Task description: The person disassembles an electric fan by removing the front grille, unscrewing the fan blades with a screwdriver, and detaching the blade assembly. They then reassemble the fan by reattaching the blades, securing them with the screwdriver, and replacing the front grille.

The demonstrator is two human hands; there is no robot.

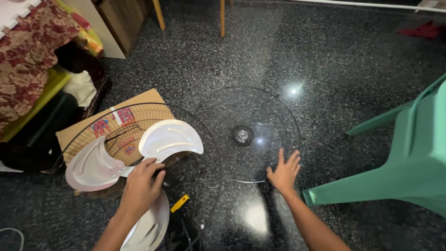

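My left hand grips the hub of a white three-bladed fan propeller, held over a round black wire fan grille lying at the lower left. My right hand is open with fingers spread, resting on the near rim of a second black wire grille that lies flat on the dark speckled floor. That grille has a round silver-centred cap in its middle.
A flattened cardboard box lies under the left grille. A green plastic chair stands at the right. A yellow-handled tool lies near my left arm. Floral cloth and dark bags are at the left; wooden legs at the top.
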